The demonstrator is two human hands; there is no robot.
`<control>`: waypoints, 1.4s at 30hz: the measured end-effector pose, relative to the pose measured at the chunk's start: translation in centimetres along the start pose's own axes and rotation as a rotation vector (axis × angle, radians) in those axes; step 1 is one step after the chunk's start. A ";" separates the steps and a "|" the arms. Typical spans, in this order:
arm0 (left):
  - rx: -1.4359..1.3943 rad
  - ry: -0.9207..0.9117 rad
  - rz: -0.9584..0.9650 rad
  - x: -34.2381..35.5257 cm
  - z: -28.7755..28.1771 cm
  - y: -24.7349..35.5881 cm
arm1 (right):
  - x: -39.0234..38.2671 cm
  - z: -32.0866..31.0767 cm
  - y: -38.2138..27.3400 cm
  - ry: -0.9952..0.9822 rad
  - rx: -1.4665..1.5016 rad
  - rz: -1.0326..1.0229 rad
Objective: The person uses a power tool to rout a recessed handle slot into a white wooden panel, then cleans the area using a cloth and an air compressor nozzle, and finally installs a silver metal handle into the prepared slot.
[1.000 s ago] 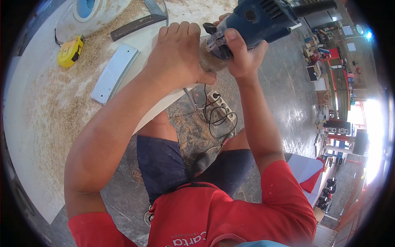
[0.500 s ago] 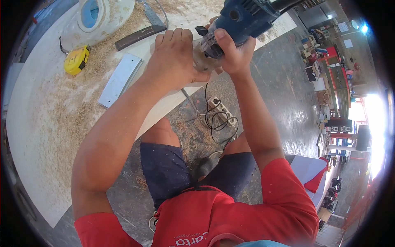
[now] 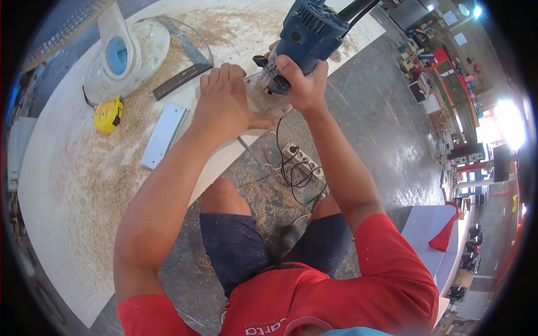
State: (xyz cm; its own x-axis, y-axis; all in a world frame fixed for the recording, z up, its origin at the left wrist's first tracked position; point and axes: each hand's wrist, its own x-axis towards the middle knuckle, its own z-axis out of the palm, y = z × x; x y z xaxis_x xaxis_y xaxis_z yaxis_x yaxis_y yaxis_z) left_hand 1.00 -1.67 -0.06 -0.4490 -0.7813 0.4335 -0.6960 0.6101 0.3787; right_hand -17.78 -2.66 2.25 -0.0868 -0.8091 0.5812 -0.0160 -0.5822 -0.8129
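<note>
My right hand is wrapped round the lower body of a blue trim router, which stands tilted at the near edge of a pale tabletop. Its clear base shows beside my left hand; the bit is hidden. My left hand lies at that edge next to the router, fingers stretched forward and thumb out sideways beside a small piece of wood. What lies beneath its palm is hidden. Left of my left forearm rests a pale flat plate with small holes. Beyond it lies a try square.
A yellow tape measure and a white oval fixture rest on the sawdust-covered table. Below the edge, a power strip with a tangled black cord lies on the floor near my legs. Cluttered shelves stand at the right.
The view has turned slightly, shifting the table's things and the router in the picture. Both hands keep their places, the right one still round the router.
</note>
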 end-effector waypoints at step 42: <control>-0.508 -0.082 0.336 9.5 5.0 11.2 | -5.2 -17.8 -22.7 -0.243 -0.485 0.422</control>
State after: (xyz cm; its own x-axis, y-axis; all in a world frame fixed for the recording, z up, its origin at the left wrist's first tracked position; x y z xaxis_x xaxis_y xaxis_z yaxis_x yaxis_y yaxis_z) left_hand -13.89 -2.90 4.19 -0.6533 -0.5310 0.5397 -0.1643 0.7953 0.5836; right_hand -34.68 16.17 17.04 0.0420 -0.9866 0.1574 -0.4786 -0.1581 -0.8637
